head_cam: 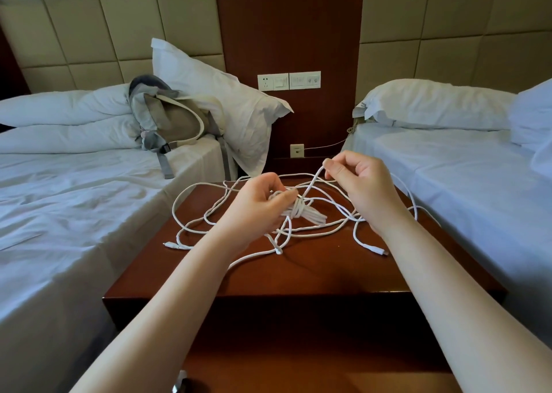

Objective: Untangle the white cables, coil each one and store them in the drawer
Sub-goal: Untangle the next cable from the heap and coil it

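White cables (209, 213) lie tangled in loose loops across the top of a dark red wooden nightstand (313, 270). A knotted bundle (301, 210) sits at the tangle's middle. My left hand (257, 204) grips this bundle with curled fingers. My right hand (358, 180) pinches one strand (313, 182) between thumb and forefinger and holds it raised above the knot. Connector ends lie on the wood at the left (171, 245) and at the right (379, 250). The nightstand's front is in shadow, so I cannot make out the drawer.
Beds with white sheets stand on both sides, the left bed (74, 213) and the right bed (478, 183). A grey-beige backpack (173, 120) leans on a pillow (227, 100) on the left bed. Wall sockets (288, 81) sit on the wood panel behind the nightstand.
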The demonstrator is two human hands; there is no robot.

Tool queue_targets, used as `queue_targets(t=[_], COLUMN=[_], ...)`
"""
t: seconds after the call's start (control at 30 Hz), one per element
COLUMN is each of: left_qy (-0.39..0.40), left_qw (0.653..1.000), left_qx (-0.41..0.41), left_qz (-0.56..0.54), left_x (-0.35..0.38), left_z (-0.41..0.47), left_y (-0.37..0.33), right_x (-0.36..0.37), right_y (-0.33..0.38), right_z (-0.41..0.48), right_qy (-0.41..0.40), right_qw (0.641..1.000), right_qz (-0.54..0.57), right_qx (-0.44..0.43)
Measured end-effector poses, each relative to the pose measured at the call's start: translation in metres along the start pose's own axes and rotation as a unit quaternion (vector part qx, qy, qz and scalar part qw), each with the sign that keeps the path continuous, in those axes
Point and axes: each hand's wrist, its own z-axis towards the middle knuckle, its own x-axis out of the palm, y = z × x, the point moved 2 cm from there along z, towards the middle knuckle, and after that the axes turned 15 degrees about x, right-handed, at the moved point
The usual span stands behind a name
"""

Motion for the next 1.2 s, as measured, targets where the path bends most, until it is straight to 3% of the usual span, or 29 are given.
queue_targets(t=[0.17, 0.33, 0.5, 0.63, 0.83, 0.97, 1.1, 1.2], left_qy=[-0.105, -0.211, -0.306, -0.338, -0.273, -0.15, -0.017, 0.041], left_qw=[0.993, 0.973, 0.95, 0.936, 0.938, 0.943, 0.946, 0.946], left_qx=[-0.006, 0.01, 0.026, 0.039, 0.047, 0.089, 0.118, 0.11], left_qz=[0.054, 0.094, 0.047, -0.089, -0.207, -0.282, -0.303, -0.303], left_x=[-0.005, -0.014, -0.028, -0.034, -0.021, -0.013, -0.009, -0.006], left_z=[0.003, 0.005, 0.004, 0.005, 0.004, 0.003, -0.002, -0.004], left_y=[0.0, 0.001, -0.004, -0.009, -0.014, -0.019, -0.022, -0.022], right_x=[0.008, 0.025, 0.042, 0.057, 0.057, 0.047, 0.028, 0.024], right_y=[0.023, 0.04, 0.038, 0.029, 0.017, 0.009, 0.006, 0.006], right_z=[-0.008, -0.021, -0.032, -0.033, -0.028, -0.021, -0.014, -0.013], right_qy=[0.024, 0.115, 0.172, 0.163, 0.132, 0.148, 0.173, 0.186], right_qw=[0.999, 0.988, 0.977, 0.97, 0.97, 0.976, 0.984, 0.982], right_qz=[-0.001, -0.051, -0.082, -0.147, -0.183, -0.151, -0.027, 0.007], right_qx=[-0.048, -0.088, -0.091, -0.107, -0.095, -0.053, -0.037, -0.039])
